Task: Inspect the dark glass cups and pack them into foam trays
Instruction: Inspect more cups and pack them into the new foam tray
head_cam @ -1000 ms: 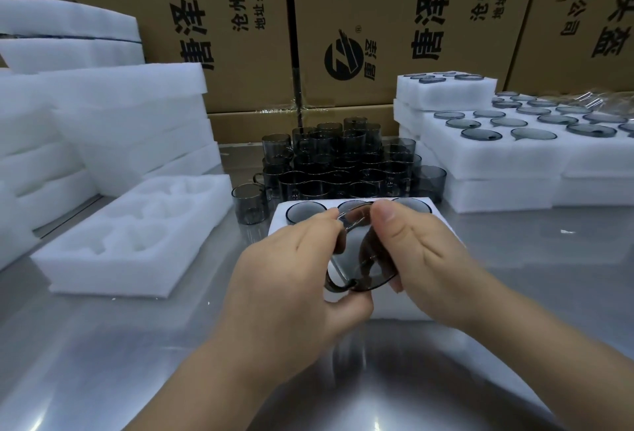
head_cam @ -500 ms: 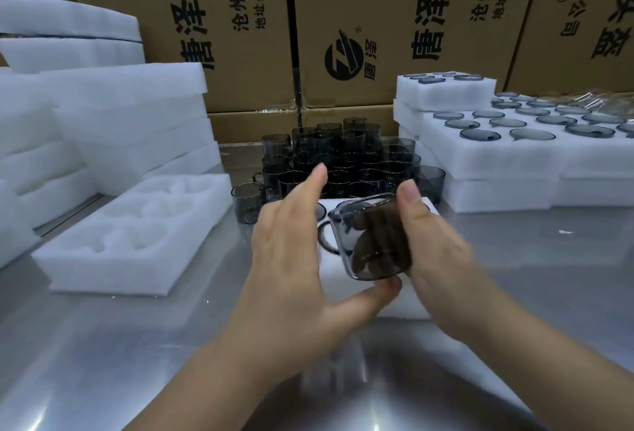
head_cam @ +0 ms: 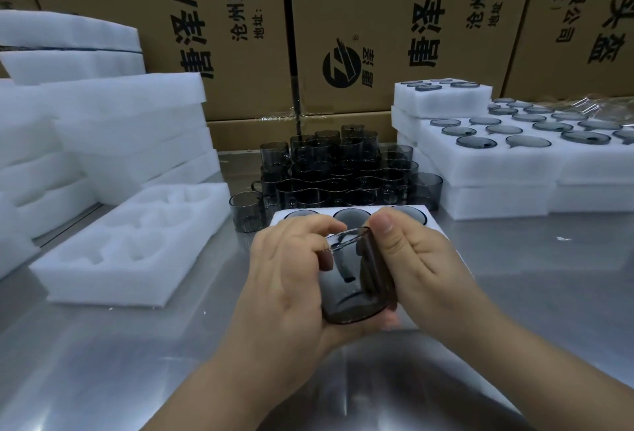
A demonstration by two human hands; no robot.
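Note:
Both hands hold one dark glass cup [head_cam: 356, 279] tilted, mouth pointing away from me, over the near part of a white foam tray [head_cam: 279, 218]. My left hand [head_cam: 291, 279] cups its left side and base, thumb under it. My right hand [head_cam: 415, 259] grips the right side, thumb on the rim. The tray's far row holds three dark cups [head_cam: 351, 216]; its near part is hidden by my hands. A cluster of loose dark cups [head_cam: 336, 170] stands stacked behind the tray.
An empty foam tray [head_cam: 133, 242] lies at left, with stacks of foam trays [head_cam: 103, 129] behind it. Filled foam trays [head_cam: 514, 156] are stacked at right. Cardboard boxes [head_cam: 343, 19] wall the back. The steel table [head_cam: 103, 362] stretches toward me.
The cup has been turned in my hands: half a second ago it was held higher with its handle at left, now it sits lower and tilted, fingers closed around it.

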